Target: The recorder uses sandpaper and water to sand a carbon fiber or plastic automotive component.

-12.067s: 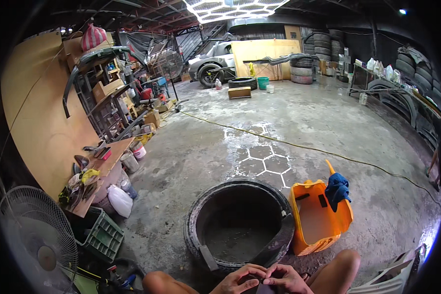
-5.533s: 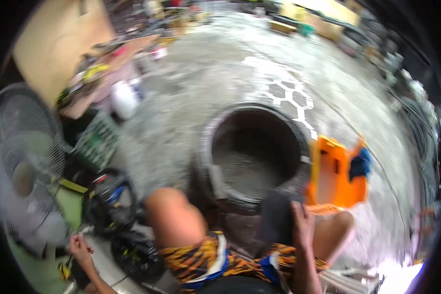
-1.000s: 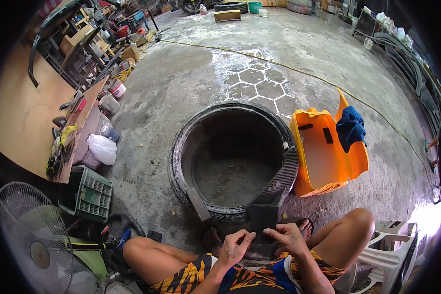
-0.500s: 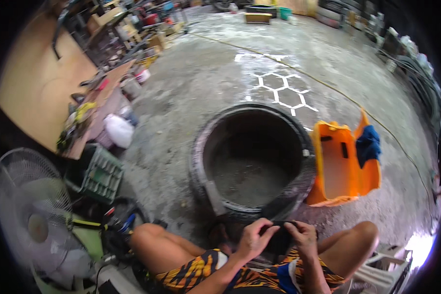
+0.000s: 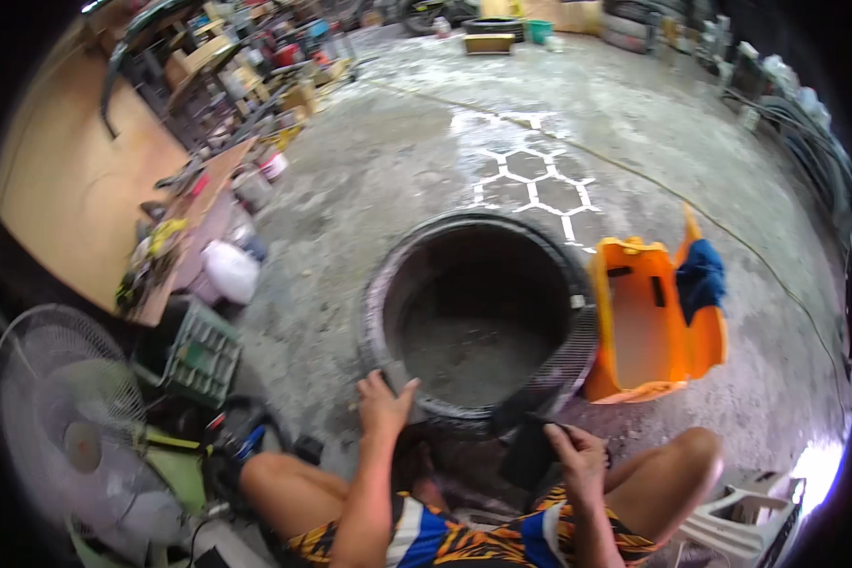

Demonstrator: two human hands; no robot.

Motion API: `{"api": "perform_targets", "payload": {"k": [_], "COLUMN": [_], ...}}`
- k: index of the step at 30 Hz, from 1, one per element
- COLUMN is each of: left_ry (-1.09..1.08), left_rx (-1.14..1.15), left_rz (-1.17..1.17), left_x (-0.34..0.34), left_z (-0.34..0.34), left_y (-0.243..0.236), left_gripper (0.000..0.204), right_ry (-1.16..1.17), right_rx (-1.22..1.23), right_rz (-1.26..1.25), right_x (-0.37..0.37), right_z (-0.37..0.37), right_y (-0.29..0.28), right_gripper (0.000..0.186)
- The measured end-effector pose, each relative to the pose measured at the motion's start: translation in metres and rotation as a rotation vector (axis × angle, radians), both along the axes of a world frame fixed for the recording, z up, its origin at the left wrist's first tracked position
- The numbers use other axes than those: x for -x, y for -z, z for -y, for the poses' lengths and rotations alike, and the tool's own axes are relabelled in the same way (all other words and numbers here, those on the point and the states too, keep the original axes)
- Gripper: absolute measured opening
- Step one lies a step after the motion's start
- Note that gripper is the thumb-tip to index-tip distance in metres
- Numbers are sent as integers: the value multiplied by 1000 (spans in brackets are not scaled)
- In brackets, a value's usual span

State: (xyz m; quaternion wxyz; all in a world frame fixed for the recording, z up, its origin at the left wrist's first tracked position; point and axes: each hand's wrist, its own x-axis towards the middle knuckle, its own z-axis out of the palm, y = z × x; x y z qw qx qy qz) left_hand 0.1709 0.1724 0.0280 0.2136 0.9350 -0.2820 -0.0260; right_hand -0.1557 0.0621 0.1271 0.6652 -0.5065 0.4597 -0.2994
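Note:
A black tyre (image 5: 381, 284) lies on its side on the floor in front of my knees. Over its right side runs a ribbed black rubber strip (image 5: 570, 364), whose near end hangs off toward me as a dark flap. Thumb and fingers of my right hand (image 5: 582, 449) pinch that end near the tyre's front edge. My left hand (image 5: 383, 405) rests with fingers spread on the near left rim of the tyre, at a grey band across the rim. Its fingers are apart and hold nothing that I can see.
An orange open container (image 5: 639, 386) with a blue cloth (image 5: 701, 279) on it stands right of the tyre. To the left are a fan (image 5: 80, 445), a green crate (image 5: 199, 350) and a cluttered board (image 5: 185, 227). A yellowish cord (image 5: 625, 166) crosses the concrete floor.
My left hand has left the strip's end and moved left onto the tyre's rim, its fingers spreading. My right hand keeps its pinch on the strip. The view has shifted slightly.

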Motion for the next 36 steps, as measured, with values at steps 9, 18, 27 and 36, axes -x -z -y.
{"api": "perform_targets", "payload": {"k": [9, 18, 27, 36], "left_ry": [-69, 660, 687, 314], "left_rx": [241, 540, 552, 674], "left_rz": [-665, -427, -404, -1131], "left_x": [12, 164, 191, 161], "left_z": [-10, 15, 29, 15], "left_y": [-14, -105, -84, -69], "left_gripper": [48, 81, 73, 59], "right_ry": [61, 132, 27, 58], "right_rx": [-28, -43, -262, -63], "right_rz": [56, -19, 283, 52], "right_x": [8, 10, 6, 0], "right_z": [2, 4, -10, 3], "right_y": [9, 20, 34, 28], "right_gripper": [32, 34, 42, 37]}}
